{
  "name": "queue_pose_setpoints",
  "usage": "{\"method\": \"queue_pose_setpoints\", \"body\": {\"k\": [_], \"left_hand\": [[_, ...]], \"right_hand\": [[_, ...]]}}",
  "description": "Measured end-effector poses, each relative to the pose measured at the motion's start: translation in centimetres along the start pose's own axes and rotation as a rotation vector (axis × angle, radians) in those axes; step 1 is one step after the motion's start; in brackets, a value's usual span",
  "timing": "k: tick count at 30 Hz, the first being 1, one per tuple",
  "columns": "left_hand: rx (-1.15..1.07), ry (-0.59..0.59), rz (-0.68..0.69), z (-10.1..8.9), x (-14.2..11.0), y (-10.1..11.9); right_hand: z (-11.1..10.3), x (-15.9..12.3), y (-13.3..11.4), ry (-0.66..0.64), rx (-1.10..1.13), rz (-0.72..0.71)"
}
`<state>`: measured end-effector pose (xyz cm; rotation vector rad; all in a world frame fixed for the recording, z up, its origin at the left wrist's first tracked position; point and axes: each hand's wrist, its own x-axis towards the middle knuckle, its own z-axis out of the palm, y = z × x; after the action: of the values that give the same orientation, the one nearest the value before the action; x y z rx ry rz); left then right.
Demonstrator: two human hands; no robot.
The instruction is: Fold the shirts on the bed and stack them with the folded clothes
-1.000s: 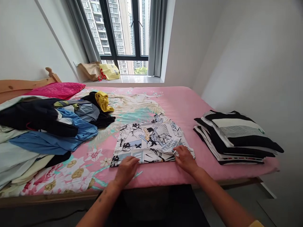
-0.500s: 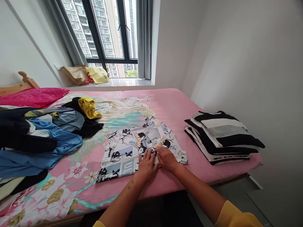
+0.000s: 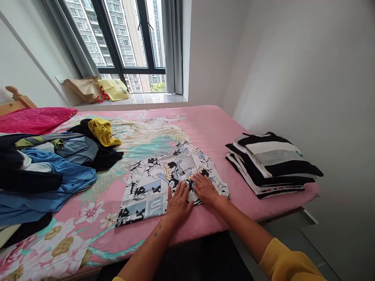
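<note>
A folded shirt (image 3: pixel 152 171) with a black-and-white comic print and touches of blue and yellow lies flat near the front edge of the bed. My left hand (image 3: pixel 178 201) rests palm down on its near part, fingers spread out. Just to the right, my right hand (image 3: pixel 204 188) also lies flat on the cloth, its fingers stretched forward. Neither hand grips the fabric. The shirt's collar end points away from me, toward the upper right.
On the right of the bed stands a stack of folded clothes (image 3: pixel 272 164), black and white. A loose heap of clothes (image 3: pixel 73 156) covers the left side, by a magenta pillow (image 3: pixel 38 119). Bags (image 3: pixel 113 89) sit on the windowsill. The pink bedsheet (image 3: pixel 205 123) has floral patterns.
My right hand has flattened, its fingers now stretched out on the shirt, a little apart from the left. The left hand stays pressed on the cloth. The view has shifted slightly.
</note>
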<state>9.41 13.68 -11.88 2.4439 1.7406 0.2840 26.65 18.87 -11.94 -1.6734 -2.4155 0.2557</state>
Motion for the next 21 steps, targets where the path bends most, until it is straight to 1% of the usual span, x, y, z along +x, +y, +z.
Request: {"method": "queue_pose_setpoints", "body": {"k": [1,3,4,6,8,11,12,14,16,18,19,21], "left_hand": [[-0.011,-0.028,-0.026,-0.1,0.2,0.0],[-0.023,-0.073,-0.142,-0.4,0.4,-0.4],[-0.021,-0.090,-0.193,-0.6,0.3,-0.9],[0.002,-0.106,-0.251,-1.0,-0.4,-2.7],[0.051,-0.076,-0.297,-1.5,-2.2,-5.4],[0.129,0.066,-0.354,-1.9,-6.6,-11.0],[0.136,0.119,-0.336,-1.9,-8.3,-13.0],[0.125,0.196,-0.242,-1.8,-11.5,-16.8],[0.105,0.264,-0.149,-1.6,-14.0,-19.9],[0.072,0.303,-0.043,-1.5,-15.4,-21.9],[0.061,0.323,0.003,-1.5,-15.8,-22.5],[0.071,0.368,0.070,-1.7,-15.7,-22.8]], "right_hand": [[0.3,0.1,-0.2,-0.030,0.020,0.021],[0.6,0.4,0.0,-0.030,0.094,0.160],[0.4,0.5,0.4,0.003,0.138,0.231],[-0.4,0.0,2.0,0.099,0.217,0.312],[-1.6,-1.4,4.2,0.163,0.260,0.359],[-3.0,-4.9,7.5,0.166,0.337,0.462],[-3.3,-6.2,8.4,0.147,0.382,0.491],[-3.3,-8.2,9.7,0.086,0.493,0.538],[-3.1,-9.5,10.3,0.005,0.620,0.568],[-2.9,-9.8,10.2,-0.074,0.740,0.585],[-2.9,-9.7,10.1,-0.108,0.790,0.591],[-3.0,-9.2,9.6,-0.156,0.866,0.607]]}}
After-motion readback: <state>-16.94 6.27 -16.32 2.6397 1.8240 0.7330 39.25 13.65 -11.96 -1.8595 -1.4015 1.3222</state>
